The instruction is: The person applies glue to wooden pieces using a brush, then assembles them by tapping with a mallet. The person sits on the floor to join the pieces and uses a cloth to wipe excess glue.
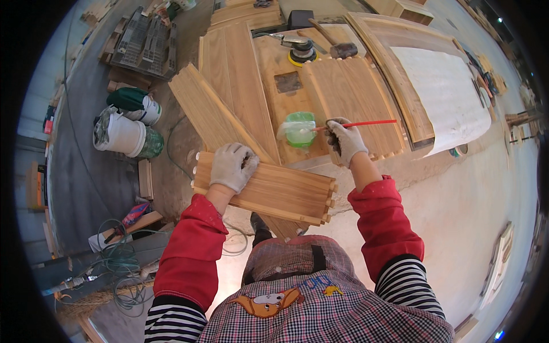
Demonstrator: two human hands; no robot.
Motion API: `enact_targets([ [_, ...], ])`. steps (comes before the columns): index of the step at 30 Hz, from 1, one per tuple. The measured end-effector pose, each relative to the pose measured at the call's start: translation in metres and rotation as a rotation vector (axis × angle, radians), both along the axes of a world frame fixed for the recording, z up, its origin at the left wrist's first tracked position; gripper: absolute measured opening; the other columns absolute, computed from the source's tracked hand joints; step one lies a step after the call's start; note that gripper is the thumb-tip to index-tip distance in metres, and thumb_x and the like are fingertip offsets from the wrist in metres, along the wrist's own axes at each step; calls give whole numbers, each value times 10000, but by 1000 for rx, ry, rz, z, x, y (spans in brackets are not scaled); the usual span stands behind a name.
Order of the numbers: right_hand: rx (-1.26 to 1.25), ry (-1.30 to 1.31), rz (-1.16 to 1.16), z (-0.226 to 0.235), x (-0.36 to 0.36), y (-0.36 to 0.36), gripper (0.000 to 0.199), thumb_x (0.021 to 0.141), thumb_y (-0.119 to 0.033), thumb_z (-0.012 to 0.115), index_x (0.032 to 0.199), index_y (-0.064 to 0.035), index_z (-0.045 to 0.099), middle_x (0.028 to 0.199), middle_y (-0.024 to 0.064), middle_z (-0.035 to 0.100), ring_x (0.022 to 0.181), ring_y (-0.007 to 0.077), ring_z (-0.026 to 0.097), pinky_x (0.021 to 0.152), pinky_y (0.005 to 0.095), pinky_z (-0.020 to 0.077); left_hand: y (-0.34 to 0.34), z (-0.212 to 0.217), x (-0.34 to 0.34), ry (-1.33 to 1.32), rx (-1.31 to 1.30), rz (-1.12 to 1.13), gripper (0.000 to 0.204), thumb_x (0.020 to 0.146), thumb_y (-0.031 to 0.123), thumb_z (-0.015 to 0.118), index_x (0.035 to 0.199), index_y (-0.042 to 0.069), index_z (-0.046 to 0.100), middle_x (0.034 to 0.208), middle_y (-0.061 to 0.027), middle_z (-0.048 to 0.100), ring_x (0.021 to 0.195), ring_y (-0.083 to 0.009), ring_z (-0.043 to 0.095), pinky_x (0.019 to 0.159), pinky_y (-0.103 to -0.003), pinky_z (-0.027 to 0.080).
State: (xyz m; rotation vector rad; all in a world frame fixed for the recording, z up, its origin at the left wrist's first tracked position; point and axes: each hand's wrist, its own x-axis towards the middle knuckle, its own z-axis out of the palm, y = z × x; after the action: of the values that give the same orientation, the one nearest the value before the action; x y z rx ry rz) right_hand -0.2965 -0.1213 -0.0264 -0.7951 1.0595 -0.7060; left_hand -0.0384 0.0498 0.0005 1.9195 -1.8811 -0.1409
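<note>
The right hand [346, 142] is pinching a red stick [372, 122], a green tub [297, 138] sitting just left of those fingers, while the left hand [232, 167] is clasping a board [280, 191].

pale floor [452, 211], bluish-grey wall [41, 106]

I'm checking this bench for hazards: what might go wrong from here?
The long brown wooden piece with notched ends could slip, as only the pale-gloved left hand is on it. The pale-gloved right hand, holding a thin red stick close to the small green plastic tub, might knock it over.
</note>
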Motion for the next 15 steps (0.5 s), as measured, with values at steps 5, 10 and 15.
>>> enact_targets([
  [5, 131, -60, -147, 2, -6, 5, 172, 935, -233, 573, 949, -66, 610, 702, 24, 584, 485, 105, 498, 411, 228, 390, 0, 2, -1, 5, 2, 0, 194, 814, 255, 616, 790, 62, 630, 826, -115, 615, 833, -340, 564, 776, -439, 437],
  [10, 166, -109, -213, -3, -9, 8, 234, 957, -298, 558, 955, -73, 619, 723, 33, 617, 484, 100, 512, 405, 225, 393, 0, 3, -2, 20, 19, 8, 176, 805, 231, 628, 789, 56, 629, 824, -118, 614, 828, -345, 566, 764, -443, 443],
  [15, 159, -111, -237, 1, -13, 14, 225, 962, -289, 547, 965, -78, 625, 737, 34, 643, 490, 102, 525, 408, 220, 397, 1, 1, -1, -7, -5, 3, 180, 809, 242, 622, 787, 63, 629, 820, -117, 612, 827, -341, 569, 759, -443, 445],
])
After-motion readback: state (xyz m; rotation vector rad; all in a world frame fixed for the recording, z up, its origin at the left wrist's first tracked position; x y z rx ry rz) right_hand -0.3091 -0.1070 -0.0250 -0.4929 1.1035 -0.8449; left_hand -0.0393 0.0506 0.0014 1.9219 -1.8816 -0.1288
